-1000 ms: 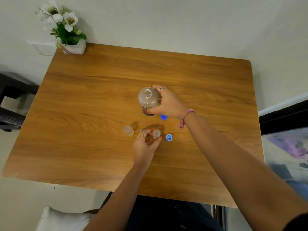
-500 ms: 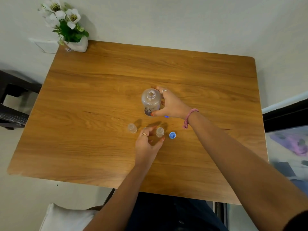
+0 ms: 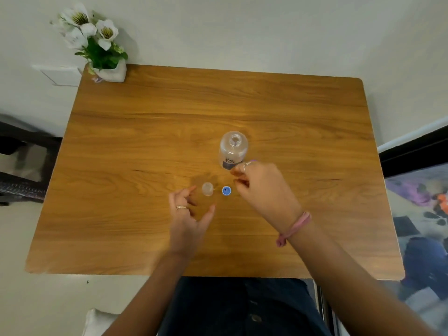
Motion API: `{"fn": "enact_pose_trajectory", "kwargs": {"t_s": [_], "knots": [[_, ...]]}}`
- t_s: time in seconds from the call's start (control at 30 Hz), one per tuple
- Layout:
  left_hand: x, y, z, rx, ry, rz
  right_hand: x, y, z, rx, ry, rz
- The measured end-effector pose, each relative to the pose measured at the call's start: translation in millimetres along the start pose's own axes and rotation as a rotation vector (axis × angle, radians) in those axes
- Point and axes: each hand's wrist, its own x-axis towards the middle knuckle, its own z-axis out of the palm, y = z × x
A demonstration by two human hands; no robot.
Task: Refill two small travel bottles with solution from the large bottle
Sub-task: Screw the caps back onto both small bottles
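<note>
Hands (image 3: pixel 191 214) apart, loose; right hand (image 3: pixel 264 190) hiding 1 travel bottle, grip unclear.

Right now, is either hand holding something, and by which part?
Left hand holds nothing. Right hand has curled fingers, but whether they pinch anything cannot be told.

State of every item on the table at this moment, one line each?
Large bottle: upright, uncapped, untouched.
Small bottle: upright, open, untouched.
Blue cap: off, lying on table.
Left hand: open, holding nothing.
Right hand: fingers curled; contents hidden.
</note>
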Motion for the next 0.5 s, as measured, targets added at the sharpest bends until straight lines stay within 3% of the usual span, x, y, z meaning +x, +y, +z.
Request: {"fn": "enact_pose_trajectory", "kwargs": {"t_s": [0.27,0.5], "knots": [[51.4,-23.1,-8.8,0.07,-0.419,-0.055,0.5,-13.9,85.0,-0.32,-0.135,0.138],[67.9,-28.5,-3.3,0.079,-0.538,0.006,15.4,-16.6,115.3,-0.343,-0.115,0.256]]}}
